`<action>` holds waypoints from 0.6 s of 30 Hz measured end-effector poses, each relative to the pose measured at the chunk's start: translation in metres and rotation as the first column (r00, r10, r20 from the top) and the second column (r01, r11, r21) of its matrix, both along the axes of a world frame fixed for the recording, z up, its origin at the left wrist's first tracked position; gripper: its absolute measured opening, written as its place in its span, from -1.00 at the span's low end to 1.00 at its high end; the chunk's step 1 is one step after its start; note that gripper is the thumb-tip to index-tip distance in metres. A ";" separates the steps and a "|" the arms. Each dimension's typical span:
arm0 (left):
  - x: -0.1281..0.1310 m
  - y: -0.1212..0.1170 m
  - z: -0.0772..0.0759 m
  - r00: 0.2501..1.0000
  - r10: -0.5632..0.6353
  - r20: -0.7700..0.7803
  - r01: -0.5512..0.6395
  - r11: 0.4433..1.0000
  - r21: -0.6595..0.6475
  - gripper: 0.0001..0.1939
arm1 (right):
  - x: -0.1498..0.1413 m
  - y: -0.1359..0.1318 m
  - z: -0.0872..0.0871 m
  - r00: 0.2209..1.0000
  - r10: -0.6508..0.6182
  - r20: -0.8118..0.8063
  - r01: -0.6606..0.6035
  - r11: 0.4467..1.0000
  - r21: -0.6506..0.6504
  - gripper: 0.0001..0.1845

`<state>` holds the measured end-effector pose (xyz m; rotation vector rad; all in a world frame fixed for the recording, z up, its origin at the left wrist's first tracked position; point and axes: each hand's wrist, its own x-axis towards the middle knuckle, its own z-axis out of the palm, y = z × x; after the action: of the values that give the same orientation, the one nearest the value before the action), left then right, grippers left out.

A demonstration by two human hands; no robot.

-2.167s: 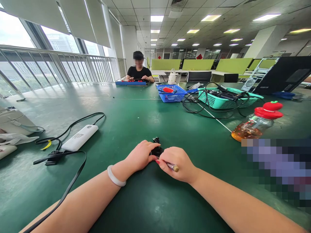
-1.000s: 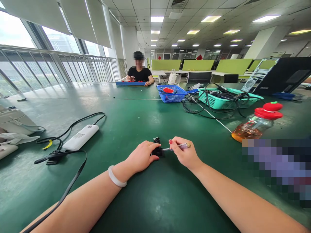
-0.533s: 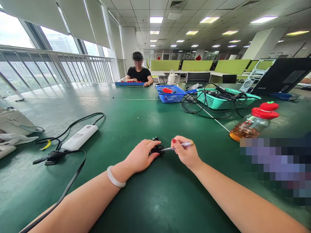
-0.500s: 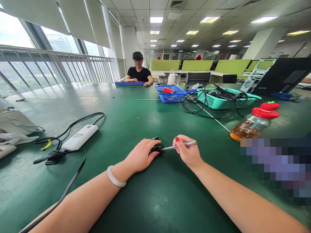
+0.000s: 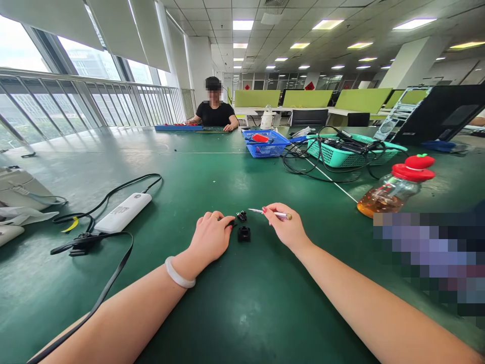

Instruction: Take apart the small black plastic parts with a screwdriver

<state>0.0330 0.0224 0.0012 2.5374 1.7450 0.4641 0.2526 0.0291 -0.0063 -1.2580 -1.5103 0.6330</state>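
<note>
My right hand point(image 5: 288, 226) is closed around a thin screwdriver point(image 5: 282, 216) with a clear handle, its tip pointing left just above the table. Left of the tip lies a small cluster of dark screws point(image 5: 241, 216). A black square plastic part point(image 5: 244, 234) rests on the table just below them, touched by neither hand. My left hand point(image 5: 211, 235) is low on the table with its fingers curled. Its thumb presses at a small black piece point(image 5: 232, 223), mostly hidden by the hand.
A white power bank point(image 5: 124, 212) with a black cable lies left on the green table point(image 5: 242, 313). To the right stands a red-lidded jar point(image 5: 394, 189). Blue point(image 5: 267, 149) and teal point(image 5: 333, 157) baskets with cables are farther back. A person point(image 5: 214, 112) sits across.
My left hand has moved left off the black square part, which now lies uncovered. My right hand has lifted the screwdriver up and away from it. The person opposite has shifted a blue tray leftward.
</note>
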 end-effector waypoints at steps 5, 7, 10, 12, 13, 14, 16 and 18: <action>0.001 0.002 0.000 0.998 0.037 0.054 -0.038 0.999 0.020 -0.68 | -0.003 0.000 -0.004 0.995 0.085 0.054 -0.085 0.996 -0.005 -0.71; 0.002 0.004 -0.001 0.993 -0.002 0.117 -0.002 0.999 0.036 -0.68 | -0.003 0.000 -0.004 0.993 0.100 0.064 -0.099 0.995 -0.014 -0.72; 0.003 0.005 -0.004 0.968 -0.143 0.208 0.136 0.990 0.045 -0.69 | -0.003 0.000 -0.005 0.991 0.109 0.078 -0.108 0.994 -0.025 -0.71; 0.004 0.003 -0.006 0.952 -0.207 0.226 0.204 0.978 0.035 -0.67 | -0.002 0.001 -0.006 0.990 0.113 0.086 -0.111 0.993 -0.033 -0.70; 0.005 0.002 -0.006 0.949 -0.227 0.218 0.227 0.974 0.024 -0.64 | -0.002 0.001 -0.006 0.989 0.117 0.088 -0.114 0.993 -0.039 -0.69; 0.006 0.001 -0.007 0.949 -0.241 0.204 0.245 0.970 0.009 -0.62 | -0.002 0.002 -0.007 0.988 0.121 0.091 -0.118 0.992 -0.046 -0.68; 0.008 -0.001 -0.009 0.951 -0.256 0.173 0.263 0.965 -0.021 -0.62 | -0.002 0.002 -0.008 0.986 0.134 0.103 -0.128 0.990 -0.058 -0.67; 0.008 -0.001 -0.011 0.955 -0.252 0.155 0.261 0.965 -0.039 -0.66 | -0.003 0.003 -0.008 0.982 0.146 0.121 -0.139 0.988 -0.060 -0.67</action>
<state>0.0414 0.0212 -0.0098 2.5629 1.3350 0.5611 0.2497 0.0316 -0.0146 -1.2556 -1.7095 0.7007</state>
